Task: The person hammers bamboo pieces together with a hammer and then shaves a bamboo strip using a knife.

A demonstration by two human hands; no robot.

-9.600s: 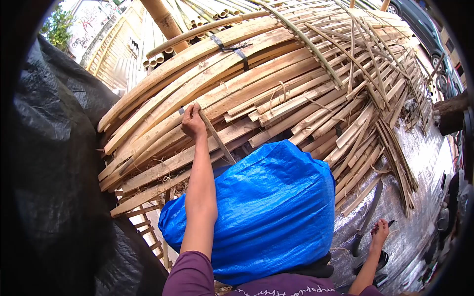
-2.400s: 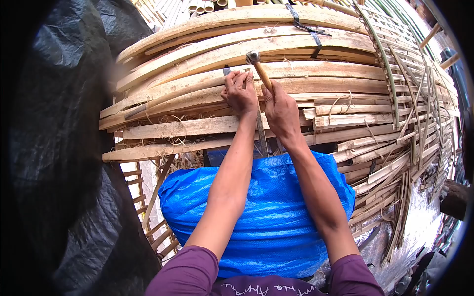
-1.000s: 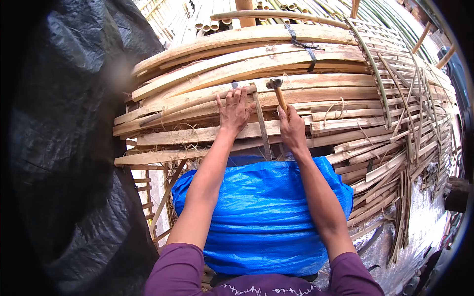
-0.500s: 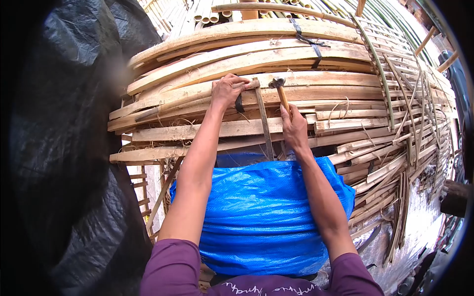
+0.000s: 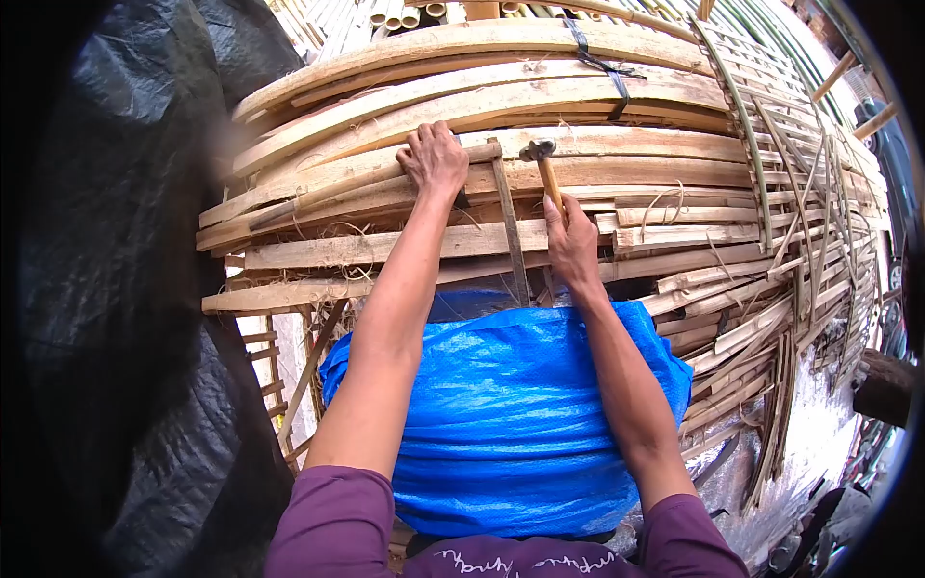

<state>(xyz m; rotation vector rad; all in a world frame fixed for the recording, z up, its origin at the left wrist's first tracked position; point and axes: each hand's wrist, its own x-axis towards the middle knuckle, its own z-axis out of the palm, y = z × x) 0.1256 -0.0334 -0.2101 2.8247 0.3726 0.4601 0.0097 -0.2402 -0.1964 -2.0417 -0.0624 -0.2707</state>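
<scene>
My right hand point(image 5: 573, 236) grips the wooden handle of a hammer point(image 5: 549, 178), its metal head up and tilted slightly left. My left hand point(image 5: 434, 162) is closed over a long, thin wooden stick point(image 5: 337, 196) lying along the planks; its curled fingertips are partly hidden. The stick's left end is darker, and its right end meets the top of a narrow upright wooden strip point(image 5: 511, 231). A gap separates the hammer head from that strip. Beneath the stick lie long light-coloured planks point(image 5: 636, 175).
A blue tarp point(image 5: 511, 414) covers what lies before me. Black sheeting point(image 5: 125, 289) hangs at the left. Black tape point(image 5: 597, 63) binds the farther planks. Split bamboo strips point(image 5: 742, 337) and a slatted lattice point(image 5: 790, 144) stand at the right. Bamboo poles point(image 5: 395, 14) lie at the back.
My left hand has slid leftward along the stick, away from its right end near the upright strip. My right hand stays nearly in place with the hammer. The view has shifted slightly.
</scene>
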